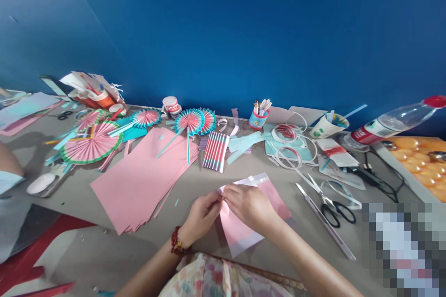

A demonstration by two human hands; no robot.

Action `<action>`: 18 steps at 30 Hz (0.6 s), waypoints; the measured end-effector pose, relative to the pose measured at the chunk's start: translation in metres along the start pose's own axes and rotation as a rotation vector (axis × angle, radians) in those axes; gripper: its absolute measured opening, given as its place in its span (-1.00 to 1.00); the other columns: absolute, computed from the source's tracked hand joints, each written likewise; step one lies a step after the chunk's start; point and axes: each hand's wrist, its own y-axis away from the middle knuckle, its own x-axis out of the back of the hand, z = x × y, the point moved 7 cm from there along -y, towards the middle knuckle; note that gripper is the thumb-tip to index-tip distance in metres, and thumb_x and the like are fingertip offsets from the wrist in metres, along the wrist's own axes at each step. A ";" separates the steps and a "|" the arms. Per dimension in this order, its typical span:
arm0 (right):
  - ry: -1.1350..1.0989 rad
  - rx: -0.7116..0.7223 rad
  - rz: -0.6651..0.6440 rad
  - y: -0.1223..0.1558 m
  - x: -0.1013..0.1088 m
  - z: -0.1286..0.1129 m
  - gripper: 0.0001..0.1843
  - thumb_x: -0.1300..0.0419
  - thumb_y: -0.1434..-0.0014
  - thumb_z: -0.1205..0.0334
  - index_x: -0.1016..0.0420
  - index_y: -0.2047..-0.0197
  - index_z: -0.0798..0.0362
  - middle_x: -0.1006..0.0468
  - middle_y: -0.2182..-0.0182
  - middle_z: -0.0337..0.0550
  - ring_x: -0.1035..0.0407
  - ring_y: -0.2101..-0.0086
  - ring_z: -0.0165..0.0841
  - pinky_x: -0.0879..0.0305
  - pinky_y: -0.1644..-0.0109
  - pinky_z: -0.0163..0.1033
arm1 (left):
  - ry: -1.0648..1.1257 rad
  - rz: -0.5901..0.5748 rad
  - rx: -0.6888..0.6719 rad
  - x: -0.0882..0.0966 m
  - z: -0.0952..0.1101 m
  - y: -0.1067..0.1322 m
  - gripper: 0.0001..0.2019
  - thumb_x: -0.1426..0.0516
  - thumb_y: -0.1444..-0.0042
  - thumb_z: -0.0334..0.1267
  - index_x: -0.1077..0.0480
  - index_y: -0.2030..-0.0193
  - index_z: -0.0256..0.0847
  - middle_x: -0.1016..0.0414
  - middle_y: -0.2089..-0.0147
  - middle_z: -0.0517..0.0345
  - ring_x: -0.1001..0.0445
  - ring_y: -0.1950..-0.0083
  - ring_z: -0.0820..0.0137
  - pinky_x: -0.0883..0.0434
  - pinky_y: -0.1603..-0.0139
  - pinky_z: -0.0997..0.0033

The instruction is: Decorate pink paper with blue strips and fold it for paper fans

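A: Pink sheet [240, 229] lies flat at the near edge of the bench [195, 181], roughly mid-width, right in front of the person. Both hands are on its far-left corner.

B: Hand states?

A: Left hand [202, 216] has fingertips pressed together, pinching the sheet's edge. Right hand [249, 204] lies over the sheet, fingers curled down, pinching the same edge just beside the left. The two hands touch at the fingertips.

B: Step?

A: Looks like the first narrow pleat being started at that end. The far edge of the sheet looks turned up, showing white. Judgement only; the fold line itself is hidden under the fingers.

B: What does the next move call for?

A: Probably an even-width crease, pressed flat along the whole edge, then a fold back the other way. The striped pleated strip [216, 151] further back, toward mid-bench, shows the pattern.

B: Anything in the way?

A: Stack of pink paper [139, 181] lies to the left, apart from the sheet. Scissors [331, 204] lie to the right, well apart from both hands. Finished fans [91, 144] lie near the far left corner.
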 end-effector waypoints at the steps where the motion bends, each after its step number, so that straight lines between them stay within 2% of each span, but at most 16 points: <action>1: -0.003 -0.007 -0.012 0.000 0.000 0.000 -0.77 0.00 -0.33 0.35 -0.48 0.22 0.06 -0.56 0.34 -0.13 -0.43 0.35 -0.40 -0.06 0.40 -0.31 | -0.005 -0.001 0.001 0.000 0.000 0.000 -0.82 0.04 -0.24 -0.30 -0.20 0.41 -0.20 -0.17 0.47 0.27 -0.14 0.42 0.48 -0.13 0.36 0.50; 10: -0.009 -0.016 -0.051 -0.002 -0.003 0.001 -0.80 -0.04 -0.28 0.38 -0.49 0.23 0.06 -0.58 0.34 -0.16 -0.44 0.36 -0.37 0.00 0.44 -0.28 | -0.079 -0.020 0.006 -0.001 -0.004 0.000 -0.85 0.04 -0.20 -0.37 -0.25 0.40 -0.20 -0.22 0.46 0.26 -0.19 0.43 0.47 -0.13 0.36 0.50; 18: -0.078 0.034 -0.042 -0.001 -0.006 0.004 -0.80 -0.03 -0.31 0.35 -0.49 0.20 0.06 -0.59 0.29 -0.17 -0.44 0.30 -0.39 -0.10 0.34 -0.32 | -0.101 -0.018 0.007 -0.001 -0.007 0.001 -0.85 0.02 -0.18 -0.40 -0.21 0.42 -0.20 -0.19 0.49 0.29 -0.17 0.45 0.48 -0.12 0.37 0.51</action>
